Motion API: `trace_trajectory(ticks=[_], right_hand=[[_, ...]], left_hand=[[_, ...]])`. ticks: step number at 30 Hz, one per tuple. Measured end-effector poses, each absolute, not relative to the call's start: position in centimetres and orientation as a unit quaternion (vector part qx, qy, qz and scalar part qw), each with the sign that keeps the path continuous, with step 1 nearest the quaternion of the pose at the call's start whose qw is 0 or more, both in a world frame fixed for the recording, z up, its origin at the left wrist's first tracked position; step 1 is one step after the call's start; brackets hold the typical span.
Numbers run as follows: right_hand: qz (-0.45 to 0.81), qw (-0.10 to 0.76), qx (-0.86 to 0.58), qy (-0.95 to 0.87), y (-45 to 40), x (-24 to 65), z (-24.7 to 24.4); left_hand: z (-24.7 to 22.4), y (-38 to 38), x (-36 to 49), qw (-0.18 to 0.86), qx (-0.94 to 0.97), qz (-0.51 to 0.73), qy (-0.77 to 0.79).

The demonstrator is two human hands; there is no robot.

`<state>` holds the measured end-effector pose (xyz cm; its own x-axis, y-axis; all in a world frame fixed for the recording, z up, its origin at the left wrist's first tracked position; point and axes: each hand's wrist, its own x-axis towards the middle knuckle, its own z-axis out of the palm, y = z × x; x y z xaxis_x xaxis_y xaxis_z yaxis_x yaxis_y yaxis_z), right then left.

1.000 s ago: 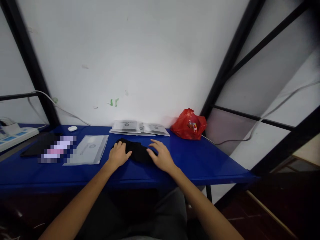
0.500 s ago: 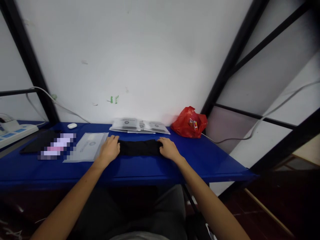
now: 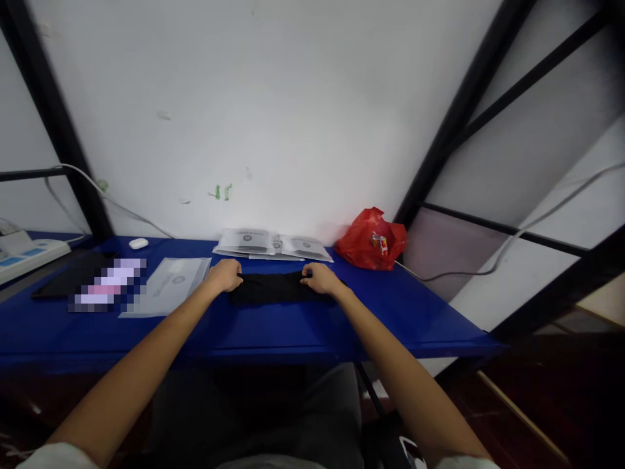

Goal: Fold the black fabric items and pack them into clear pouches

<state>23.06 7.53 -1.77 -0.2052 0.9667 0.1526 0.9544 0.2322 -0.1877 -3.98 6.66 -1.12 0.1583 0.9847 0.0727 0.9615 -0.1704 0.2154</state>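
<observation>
In the head view, a flat, black strip of fabric [image 3: 271, 288] is spread on the glossy blue surface [image 3: 400, 319], its far edge pinched in the nearly closed fingers of the left hand [image 3: 227, 275] and right hand [image 3: 321, 279]. It could be creased or skewed if pulled unevenly. Leftward movement is limited by a frosted plastic pouch [image 3: 168, 286]; more room is left toward the surface's right edge.

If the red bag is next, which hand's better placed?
Likely right: the right hand is nearer the red bag; the left hand is farther. Both hold the black cloth, so right must release first.
</observation>
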Motion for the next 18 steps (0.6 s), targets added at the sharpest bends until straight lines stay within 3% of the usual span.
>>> trace_trajectory(ticks=[8,10,14,18], right_hand=[[-0.064,0.291,-0.537,-0.789,5.8,23.3,0.4],[-0.043,0.301,-0.496,-0.814,3.5,23.9,0.9],[0.062,0.270,-0.462,-0.843,-1.1,24.5,1.5],[0.022,0.336,-0.489,-0.805,-2.8,23.1,0.8]], left_hand=[[2.0,4.7,-4.2,-0.091,0.794,0.253,0.545],[2.5,2.9,-5.4,-0.058,0.822,0.273,0.497],[2.6,-0.3,-7.2,0.105,0.860,0.237,0.440],[0.8,-1.4,-6.6,0.130,0.840,0.210,0.483]])
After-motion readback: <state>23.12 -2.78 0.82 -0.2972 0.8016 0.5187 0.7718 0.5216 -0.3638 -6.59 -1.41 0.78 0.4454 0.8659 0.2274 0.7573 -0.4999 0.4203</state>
